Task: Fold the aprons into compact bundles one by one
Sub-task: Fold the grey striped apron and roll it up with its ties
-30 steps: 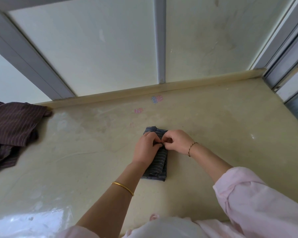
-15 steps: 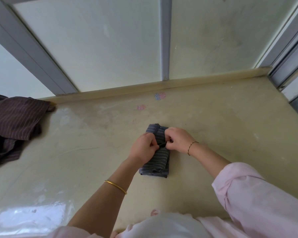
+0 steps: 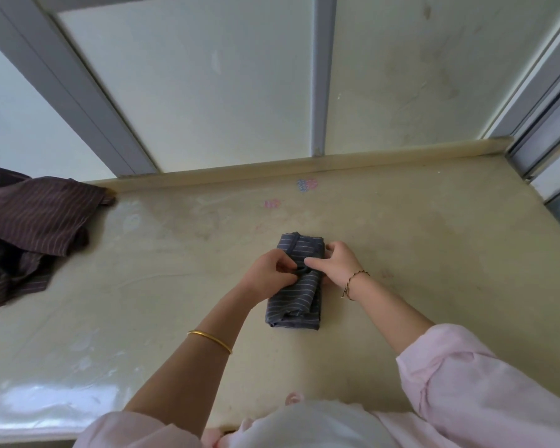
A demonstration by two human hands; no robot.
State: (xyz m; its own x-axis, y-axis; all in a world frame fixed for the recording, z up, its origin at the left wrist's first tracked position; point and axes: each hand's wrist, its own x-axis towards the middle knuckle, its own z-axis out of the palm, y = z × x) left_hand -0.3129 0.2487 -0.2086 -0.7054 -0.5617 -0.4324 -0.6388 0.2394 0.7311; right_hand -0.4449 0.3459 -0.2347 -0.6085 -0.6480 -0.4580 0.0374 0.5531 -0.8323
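A grey-blue striped apron (image 3: 296, 297), folded into a narrow bundle, lies in the middle of the beige counter (image 3: 434, 260). Both hands meet over its middle. My left hand (image 3: 270, 271) pinches a dark strap or fold on top of the bundle. My right hand (image 3: 335, 265) holds the bundle's right side, its index finger stretched across to the same spot. A brown striped apron (image 3: 29, 227) lies loose and crumpled at the counter's far left.
A raised lip runs along the counter's back edge below frosted panels with grey frames (image 3: 322, 76). Small pink and blue marks (image 3: 306, 184) sit on the surface behind the bundle. A sliding frame (image 3: 550, 130) closes the right side.
The hands have shifted slightly on the bundle; my right index finger now stretches out across its middle. The bundle stays in place.
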